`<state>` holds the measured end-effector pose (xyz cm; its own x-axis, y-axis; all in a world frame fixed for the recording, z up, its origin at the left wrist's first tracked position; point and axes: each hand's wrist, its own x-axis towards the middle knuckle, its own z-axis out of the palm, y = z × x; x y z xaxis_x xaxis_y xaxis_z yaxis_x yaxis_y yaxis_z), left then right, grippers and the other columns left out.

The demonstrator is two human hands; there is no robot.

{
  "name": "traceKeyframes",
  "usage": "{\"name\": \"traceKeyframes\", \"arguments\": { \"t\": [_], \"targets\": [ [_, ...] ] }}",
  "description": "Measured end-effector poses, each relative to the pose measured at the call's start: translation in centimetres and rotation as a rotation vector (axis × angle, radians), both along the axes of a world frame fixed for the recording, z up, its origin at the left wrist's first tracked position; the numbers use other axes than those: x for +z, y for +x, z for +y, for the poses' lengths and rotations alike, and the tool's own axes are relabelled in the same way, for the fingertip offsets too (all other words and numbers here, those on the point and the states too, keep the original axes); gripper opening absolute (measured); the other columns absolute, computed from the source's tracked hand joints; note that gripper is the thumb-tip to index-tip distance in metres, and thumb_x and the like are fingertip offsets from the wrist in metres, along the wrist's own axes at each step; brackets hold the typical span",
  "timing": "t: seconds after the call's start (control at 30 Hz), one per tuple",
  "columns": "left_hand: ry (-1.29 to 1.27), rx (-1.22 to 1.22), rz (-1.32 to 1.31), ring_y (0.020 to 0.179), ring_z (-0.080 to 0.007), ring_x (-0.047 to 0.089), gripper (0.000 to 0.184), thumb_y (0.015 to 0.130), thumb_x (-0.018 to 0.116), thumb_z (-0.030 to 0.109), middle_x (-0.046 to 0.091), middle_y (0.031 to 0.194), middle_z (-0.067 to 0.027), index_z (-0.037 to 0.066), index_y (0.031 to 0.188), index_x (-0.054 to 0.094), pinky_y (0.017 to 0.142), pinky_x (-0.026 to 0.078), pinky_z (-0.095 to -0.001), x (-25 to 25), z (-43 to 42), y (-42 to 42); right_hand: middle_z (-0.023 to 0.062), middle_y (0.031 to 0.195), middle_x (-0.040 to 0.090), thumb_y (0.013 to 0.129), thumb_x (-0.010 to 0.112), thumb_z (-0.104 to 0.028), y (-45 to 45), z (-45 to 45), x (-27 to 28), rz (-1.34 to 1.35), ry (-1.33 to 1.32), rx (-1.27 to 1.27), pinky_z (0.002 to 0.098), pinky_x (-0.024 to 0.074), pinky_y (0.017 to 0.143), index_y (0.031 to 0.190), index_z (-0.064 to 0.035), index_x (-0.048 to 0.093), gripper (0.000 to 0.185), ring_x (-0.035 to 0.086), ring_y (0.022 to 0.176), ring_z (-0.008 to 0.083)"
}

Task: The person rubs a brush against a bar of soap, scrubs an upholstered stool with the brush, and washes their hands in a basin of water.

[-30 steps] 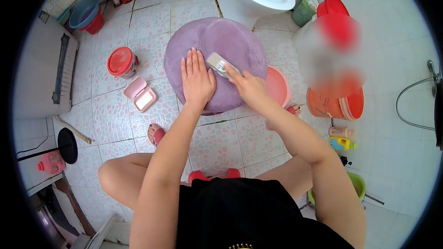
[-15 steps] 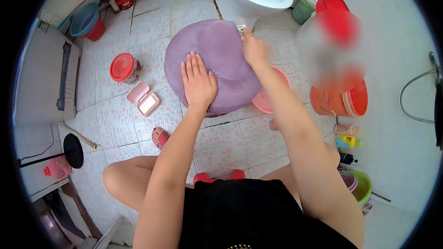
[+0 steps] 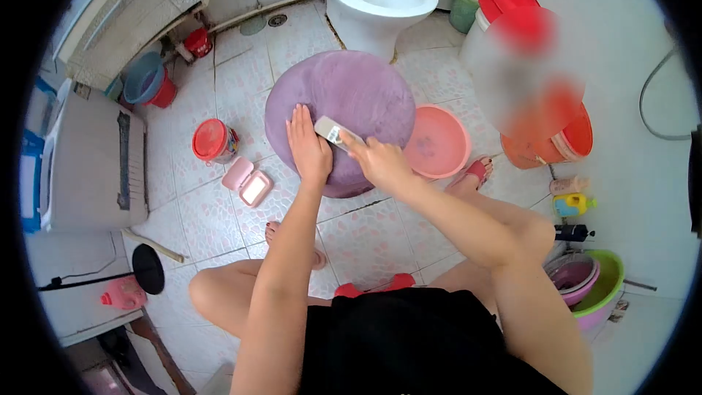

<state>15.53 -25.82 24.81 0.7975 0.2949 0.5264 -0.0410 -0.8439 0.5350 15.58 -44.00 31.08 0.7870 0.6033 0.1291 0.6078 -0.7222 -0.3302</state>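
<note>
- We find the purple plush round stool [image 3: 365,88] on the tiled floor [image 3: 365,238], in front of the person and between their spread knees, a spot that probably lets both arms reach its top easily.
- Our left hand [image 3: 311,150] lies palm down on the near left part of the plush, fingers straight and close together; we judge that it steadies the stool and keeps the cover taut.
- Our right hand [image 3: 384,164] is wrapped around a pale grey brush-like tool [image 3: 333,130], index finger laid along its back, likely to direct pressure towards the front end. Its underside is hidden, so we cannot tell whether it has bristles.
- The tool's front end sits just beside the left fingers, over the plush.
- We see a pink basin [image 3: 457,150] by the stool on the right-hand side, presumably there for easy reach; the stool hides its inner edge, so we cannot tell whether they touch.
- On the left-hand side, a pink soap box [image 3: 247,181] lies open on the floor, a pale block inside within reach, near a red-lidded bucket [image 3: 210,140].
</note>
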Motion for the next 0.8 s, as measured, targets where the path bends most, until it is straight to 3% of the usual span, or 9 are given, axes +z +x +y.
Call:
{"name": "traceKeyframes", "arguments": {
  "t": [0.2,0.23,0.33,0.37,0.6,0.8],
  "targets": [
    [0.134,0.022,0.078,0.143,-0.0357,0.036,0.051,0.088,0.049,0.012,0.045,0.149,-0.0226,0.003,0.138,0.053,0.121,0.021,-0.0496,1.1,-1.5,0.1,0.0184,0.086,0.065,0.098,0.054,-0.025,0.1,-2.5,1.8,0.009,-0.012,0.001,0.0480,0.0543,0.059,0.141,-0.0271,0.055,0.043,0.068,0.069,0.0359],
    [0.174,0.030,0.099,0.143,-0.0356,0.035,0.052,0.089,0.050,0.019,0.046,0.150,-0.0196,0.011,0.140,0.055,0.122,0.020,-0.0492,1.1,-1.8,0.2,0.0182,0.085,0.065,0.098,0.054,-0.024,1.1,-2.8,1.5,-0.003,0.008,-0.005,0.0477,0.0545,0.060,0.140,-0.0273,0.055,0.043,0.068,0.069,0.0357],
    [0.239,0.050,0.137,0.144,-0.0364,0.034,0.051,0.090,0.051,0.026,0.045,0.151,-0.0163,0.015,0.140,0.056,0.122,0.019,-0.0495,1.5,-2.5,0.3,0.0168,0.086,0.067,0.097,0.054,-0.024,4.5,-3.6,-0.3,-0.104,0.021,-0.069,0.0485,0.0549,0.063,0.139,-0.0281,0.056,0.043,0.069,0.072,0.0355],
    [0.268,0.063,0.177,0.145,-0.0348,0.032,0.051,0.093,0.050,0.030,0.043,0.154,-0.0111,0.020,0.142,0.055,0.122,0.017,-0.0493,1.4,-2.5,0.2,0.0168,0.087,0.068,0.097,0.054,-0.025,6.0,-3.8,-0.8,-0.121,0.020,-0.106,0.0487,0.0549,0.064,0.140,-0.0281,0.056,0.043,0.069,0.074,0.0356],
    [0.276,0.058,0.133,0.142,-0.0371,0.036,0.052,0.090,0.053,0.030,0.047,0.150,-0.0146,0.016,0.139,0.058,0.121,0.018,-0.0514,1.4,-2.8,0.4,0.0176,0.093,0.072,0.099,0.053,-0.025,15.8,-3.1,-0.1,-0.031,-0.006,-0.342,0.0494,0.0550,0.069,0.136,-0.0253,0.058,0.038,0.071,0.083,0.0358],
    [0.336,0.085,0.135,0.142,-0.0376,0.036,0.050,0.093,0.049,0.030,0.047,0.150,-0.0149,0.017,0.141,0.056,0.121,0.018,-0.0514,1.1,-2.7,0.7,0.0170,0.091,0.072,0.099,0.054,-0.026,14.0,-2.0,-1.0,-0.088,0.055,-0.395,0.0505,0.0542,0.071,0.136,-0.0238,0.058,0.037,0.070,0.082,0.0356]
  ]
}}
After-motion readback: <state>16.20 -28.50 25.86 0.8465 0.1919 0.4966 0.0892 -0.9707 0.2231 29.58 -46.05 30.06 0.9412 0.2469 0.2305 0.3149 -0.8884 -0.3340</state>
